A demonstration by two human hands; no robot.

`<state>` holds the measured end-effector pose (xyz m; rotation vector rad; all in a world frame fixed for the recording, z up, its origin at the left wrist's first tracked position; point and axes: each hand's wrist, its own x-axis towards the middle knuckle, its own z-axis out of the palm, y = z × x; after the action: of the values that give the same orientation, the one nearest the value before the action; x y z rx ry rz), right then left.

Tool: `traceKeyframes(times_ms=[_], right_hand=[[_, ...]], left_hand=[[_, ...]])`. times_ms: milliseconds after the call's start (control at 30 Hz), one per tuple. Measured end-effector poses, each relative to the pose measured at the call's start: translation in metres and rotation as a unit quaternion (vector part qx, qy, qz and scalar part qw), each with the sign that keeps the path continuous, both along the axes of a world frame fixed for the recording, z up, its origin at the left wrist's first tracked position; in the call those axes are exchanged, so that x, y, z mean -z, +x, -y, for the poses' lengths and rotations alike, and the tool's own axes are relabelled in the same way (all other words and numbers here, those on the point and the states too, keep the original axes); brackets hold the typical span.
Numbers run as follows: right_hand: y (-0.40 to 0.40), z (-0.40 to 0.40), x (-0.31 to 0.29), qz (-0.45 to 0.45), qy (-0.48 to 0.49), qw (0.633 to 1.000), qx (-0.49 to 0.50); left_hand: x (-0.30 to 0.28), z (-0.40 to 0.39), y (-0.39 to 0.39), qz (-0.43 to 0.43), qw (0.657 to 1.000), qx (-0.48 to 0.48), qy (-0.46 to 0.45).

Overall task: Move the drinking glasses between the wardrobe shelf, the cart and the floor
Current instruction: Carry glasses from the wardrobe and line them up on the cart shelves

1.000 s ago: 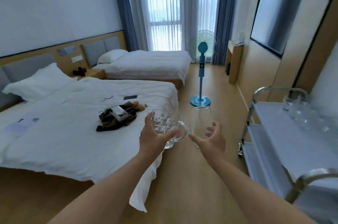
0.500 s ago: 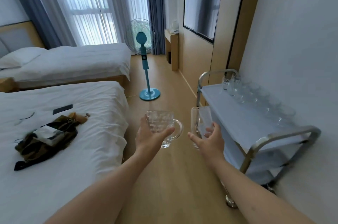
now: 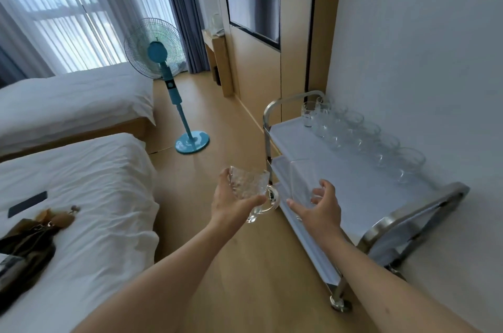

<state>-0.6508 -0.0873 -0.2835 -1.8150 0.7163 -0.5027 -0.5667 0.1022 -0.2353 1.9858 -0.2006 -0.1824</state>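
Left hand [image 3: 231,200] holding dimpled glass mug [image 3: 249,187], fingers wrapped round body, handle sticking out right. Right hand [image 3: 319,206] gripping tall clear glass [image 3: 302,183], fingers curled round it, over cart [image 3: 353,180] top surface. Row of glasses [image 3: 362,134] lined along cart's wall side.

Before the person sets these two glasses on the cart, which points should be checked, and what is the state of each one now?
1. Left hand grips the dimpled mug: ok.
2. Right hand holds the plain tall glass: ok.
3. Free space on the cart top shelf in front of the row of glasses: ok.
4. Cart wheels locked: cannot tell.
5. Held glasses apart from each other: ok.
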Motion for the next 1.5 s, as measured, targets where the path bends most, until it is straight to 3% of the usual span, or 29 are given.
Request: traceKeyframes(times_ms=[467,800,1133,1267,1500], right_hand=[[0.058,0.08,0.028,-0.021,0.034,0.997,0.062],[0.11,0.12,0.053,-0.044,0.063,0.978,0.194],[0.155,0.131,0.072,-0.086,0.095,0.941,0.312],[0.164,0.129,0.083,-0.098,0.107,0.923,0.357],[0.168,0.126,0.098,-0.1,0.134,0.891,0.422]], left_hand=[[0.031,0.095,0.093,-0.035,0.998,0.046,0.001],[0.056,0.183,0.191,-0.062,0.979,0.193,0.02],[0.096,0.253,0.272,-0.073,0.934,0.327,0.123],[0.109,0.273,0.292,-0.026,0.904,0.381,0.192],[0.125,0.303,0.305,-0.016,0.847,0.487,0.21]])
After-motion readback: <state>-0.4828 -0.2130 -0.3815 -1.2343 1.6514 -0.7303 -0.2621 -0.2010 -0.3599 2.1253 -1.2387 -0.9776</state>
